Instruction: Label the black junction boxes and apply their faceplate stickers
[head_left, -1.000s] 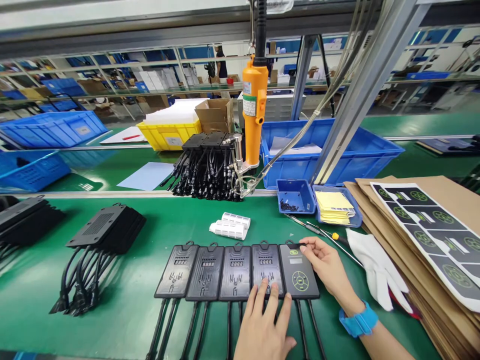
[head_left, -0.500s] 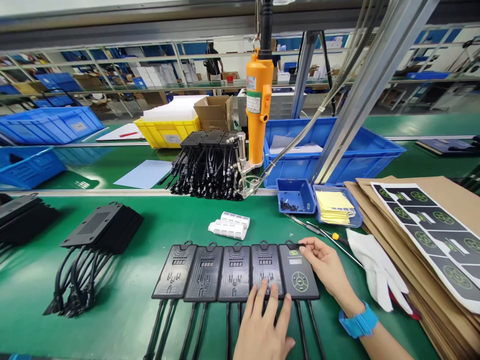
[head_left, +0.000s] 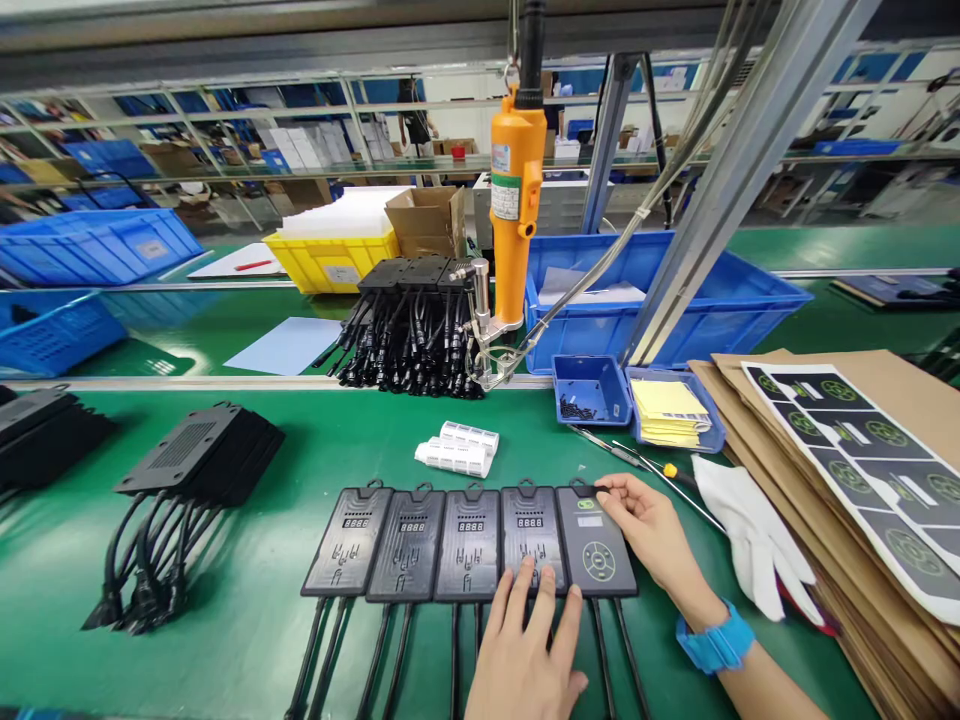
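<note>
Several black controllers (head_left: 471,545) lie side by side in a row, cables toward me. Most show bare faces with a digit display and small raised buttons. The rightmost controller bears a dark panel sticker (head_left: 592,545) with a green logo and a ring of buttons. My right hand (head_left: 649,530), with a blue wristband (head_left: 716,640), pinches this sticker's upper right corner between thumb and fingers. My left hand (head_left: 529,640) is open, its fingers spread over the lower part of the controller beside it, partly covering that one and its cables.
An orange electric screwdriver (head_left: 517,200) hangs over the bench. Behind the row lie white label rolls (head_left: 457,450) and a blue bin of screws (head_left: 591,390). At right are a white glove (head_left: 754,530), cardboard sheets (head_left: 817,560) and sticker sheets (head_left: 862,450). Further controllers (head_left: 199,455) stand at left.
Both hands keep almost the same positions on the controllers. The view has shifted very slightly. In the background, a person has moved a little to the left.
</note>
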